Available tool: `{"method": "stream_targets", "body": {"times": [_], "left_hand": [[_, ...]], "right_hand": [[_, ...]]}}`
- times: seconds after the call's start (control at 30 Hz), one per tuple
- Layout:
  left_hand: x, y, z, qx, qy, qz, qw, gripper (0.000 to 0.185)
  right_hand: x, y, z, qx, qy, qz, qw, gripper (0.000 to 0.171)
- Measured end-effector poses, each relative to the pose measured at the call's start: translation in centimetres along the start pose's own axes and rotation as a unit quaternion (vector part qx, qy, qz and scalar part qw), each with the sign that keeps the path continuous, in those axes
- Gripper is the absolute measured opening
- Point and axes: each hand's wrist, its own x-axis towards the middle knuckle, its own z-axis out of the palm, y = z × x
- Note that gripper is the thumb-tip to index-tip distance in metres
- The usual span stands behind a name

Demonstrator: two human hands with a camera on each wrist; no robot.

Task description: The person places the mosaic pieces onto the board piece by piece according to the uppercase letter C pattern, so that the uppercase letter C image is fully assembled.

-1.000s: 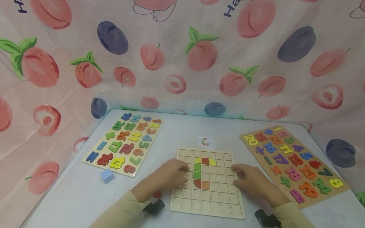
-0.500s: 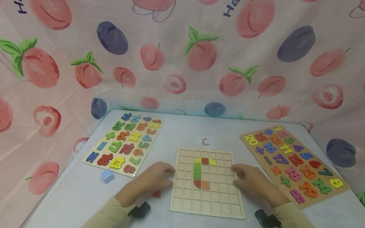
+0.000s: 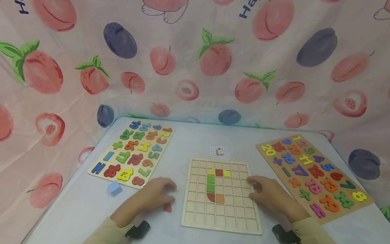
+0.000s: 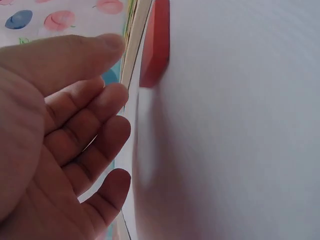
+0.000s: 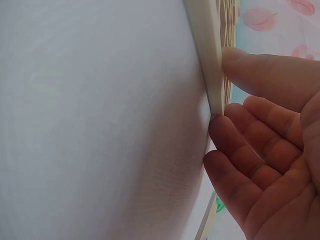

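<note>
The wooden grid board (image 3: 198, 217) lies mid-table. On it, yellow corner pieces (image 3: 227, 173), a red square (image 3: 219, 172), green squares (image 3: 210, 187), a red rounded piece (image 3: 211, 197) and an orange square (image 3: 219, 198) form a C shape. My left hand (image 3: 153, 195) hovers left of the board with relaxed fingers, holding nothing. Near its thumb, a loose red piece (image 3: 167, 207) lies on the table; it also appears in the left wrist view as a red block (image 4: 156, 45). My right hand (image 3: 268, 193) rests at the board's right edge, fingertips touching it, fingers loosely bent.
A small card (image 3: 219, 153) with a coloured C pattern lies behind the board. Number puzzle boards stand left (image 3: 103, 172) and right (image 3: 335, 217). A light blue cube (image 3: 114, 188) sits by the left puzzle. A fruit-print curtain (image 3: 195, 67) hangs behind the table.
My left hand has moved left, off the grid board's left edge and toward the loose red piece, which now shows more fully. My right hand and the board have stayed put.
</note>
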Motion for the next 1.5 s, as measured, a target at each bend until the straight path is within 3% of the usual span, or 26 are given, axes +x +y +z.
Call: {"method": "stream_targets", "body": {"times": [0.37, 0.6, 0.87, 1.5], "left_hand": [[-1.2, -0.8, -0.8, -0.026, -0.033, 0.001, 0.9991, 0.047], [-1.4, -1.1, -0.9, -0.029, -0.042, 0.02, 0.9985, 0.049], [-0.7, -1.0, -0.8, -0.028, -0.029, 0.01, 0.9991, 0.042], [1.1, 0.2, -0.8, 0.027, 0.01, -0.007, 0.9996, 0.031]], "right_hand": [[-0.2, -0.2, -0.1, 0.009, 0.003, -0.001, 1.0, 0.055], [-0.2, -0.1, -0.1, 0.009, 0.002, 0.001, 1.0, 0.056], [-0.1, -0.1, 0.0, 0.004, 0.002, 0.001, 1.0, 0.055], [-0.2, -0.2, -0.2, 0.007, -0.006, 0.002, 1.0, 0.056]]}}
